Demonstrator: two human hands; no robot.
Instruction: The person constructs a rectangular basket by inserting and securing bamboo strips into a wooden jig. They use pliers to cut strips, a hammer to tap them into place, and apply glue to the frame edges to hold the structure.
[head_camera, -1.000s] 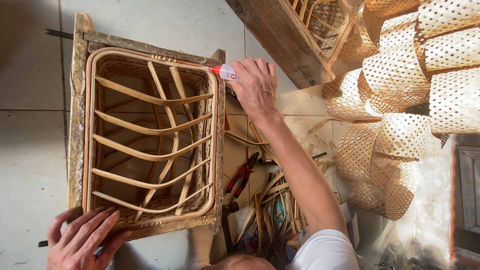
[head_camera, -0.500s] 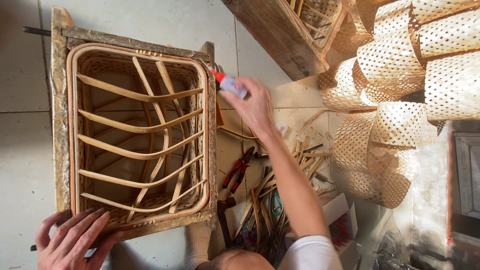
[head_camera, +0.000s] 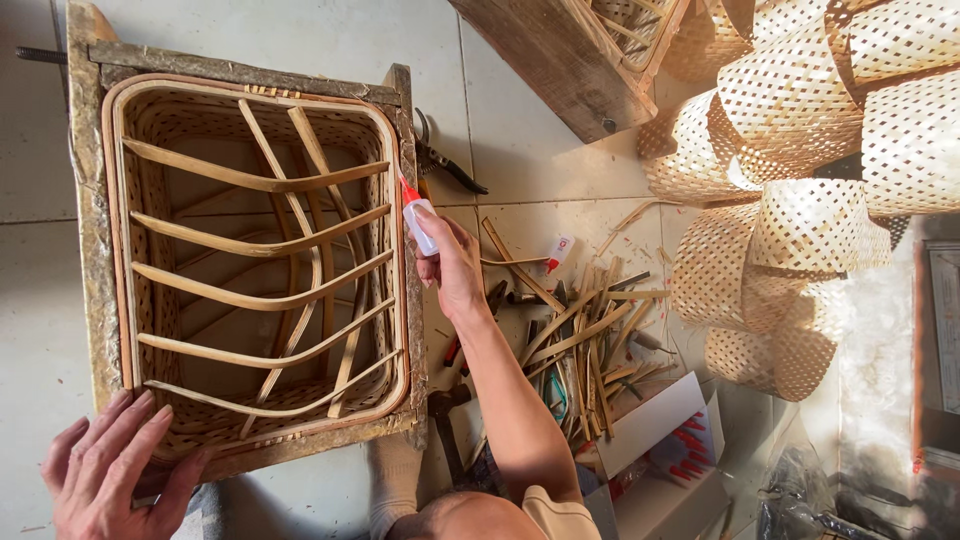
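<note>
We see the right hand (head_camera: 455, 265) closed around a small glue bottle (head_camera: 417, 222) at the woven basket (head_camera: 255, 260) rim; the left hand (head_camera: 115, 475) lies open, flat on its near corner.

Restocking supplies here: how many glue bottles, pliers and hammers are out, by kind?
Glue bottles: 2, one in the right hand at, one on the floor
Pliers: 1
Hammer: 1
Total: 4

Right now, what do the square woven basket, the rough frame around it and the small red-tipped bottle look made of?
Square woven basket: pale split bamboo or rattan, unvarnished, visible weave. Rough frame: weathered raw wood, bark-like grain. Small red-tipped bottle in right hand: glossy white plastic, probably.
</note>
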